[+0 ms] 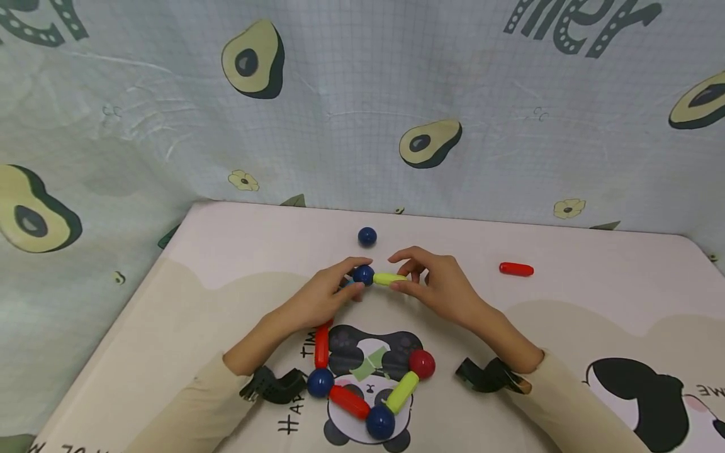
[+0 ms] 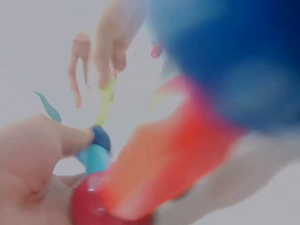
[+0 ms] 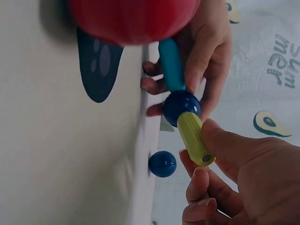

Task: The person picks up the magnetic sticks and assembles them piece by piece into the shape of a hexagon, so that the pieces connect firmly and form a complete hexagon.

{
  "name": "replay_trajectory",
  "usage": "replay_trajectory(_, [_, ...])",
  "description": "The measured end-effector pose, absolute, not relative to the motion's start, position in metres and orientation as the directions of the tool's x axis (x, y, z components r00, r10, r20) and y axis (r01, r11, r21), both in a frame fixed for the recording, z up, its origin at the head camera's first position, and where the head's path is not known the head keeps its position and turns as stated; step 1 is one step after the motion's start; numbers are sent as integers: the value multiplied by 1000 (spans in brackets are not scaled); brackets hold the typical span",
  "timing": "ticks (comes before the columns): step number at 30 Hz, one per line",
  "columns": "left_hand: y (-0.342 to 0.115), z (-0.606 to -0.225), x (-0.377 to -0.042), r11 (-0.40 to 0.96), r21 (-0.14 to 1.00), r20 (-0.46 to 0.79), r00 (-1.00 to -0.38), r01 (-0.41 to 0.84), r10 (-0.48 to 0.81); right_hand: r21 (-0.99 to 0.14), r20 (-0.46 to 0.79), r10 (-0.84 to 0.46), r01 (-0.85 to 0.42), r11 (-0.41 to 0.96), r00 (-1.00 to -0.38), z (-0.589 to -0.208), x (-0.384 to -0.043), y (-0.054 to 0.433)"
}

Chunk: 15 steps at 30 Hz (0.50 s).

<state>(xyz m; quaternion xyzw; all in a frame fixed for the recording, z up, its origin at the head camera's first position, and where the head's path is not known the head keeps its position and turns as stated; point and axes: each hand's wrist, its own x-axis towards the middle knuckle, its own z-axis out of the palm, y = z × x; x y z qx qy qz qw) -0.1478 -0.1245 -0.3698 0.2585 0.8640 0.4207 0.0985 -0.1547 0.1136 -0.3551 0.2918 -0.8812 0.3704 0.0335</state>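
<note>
My left hand (image 1: 316, 296) holds a dark blue ball (image 1: 363, 275) between thumb and fingers, with a light blue stick (image 3: 172, 65) joined to it on the palm side. A yellow-green magnetic stick (image 1: 389, 279) meets the ball's other side, a metallic dot showing at its free end. My right hand (image 1: 444, 286) pinches that stick near the free end, thumb along its side. In the left wrist view, a red ball (image 2: 89, 201) sits at the lower end of the light blue stick. Much of the light blue stick is hidden by the left hand in the head view.
Nearer me, a chain of red sticks (image 1: 349, 402), blue balls (image 1: 381, 422), a yellow-green stick (image 1: 402, 391) and a red ball (image 1: 421, 363) curves over a printed panda. Beyond the hands is a loose blue ball (image 1: 367, 236); a loose red stick (image 1: 516, 269) lies right.
</note>
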Motion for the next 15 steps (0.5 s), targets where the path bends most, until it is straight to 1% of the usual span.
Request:
replay_trajectory(3, [-124,-366,-145,511,821,-54,-855,256,516,-638,269,-493,-536,552,-827,-357,-157,114])
replay_trajectory(7, [-126,-364,-145,503,844,-102,-864,188,493,-647,254,-502,-531,547,-826,-357,-158,112])
replay_trajectory(11, [-128,-371,-150,447,871,-51,-869,202,492,-659,247,-512,-530,533,-823,-357,-160,105])
replay_trajectory(15, [-130,-384,-156,333,912,55,-877,239,478,-668,243,-522,-531,521,-818,-358,-162,99])
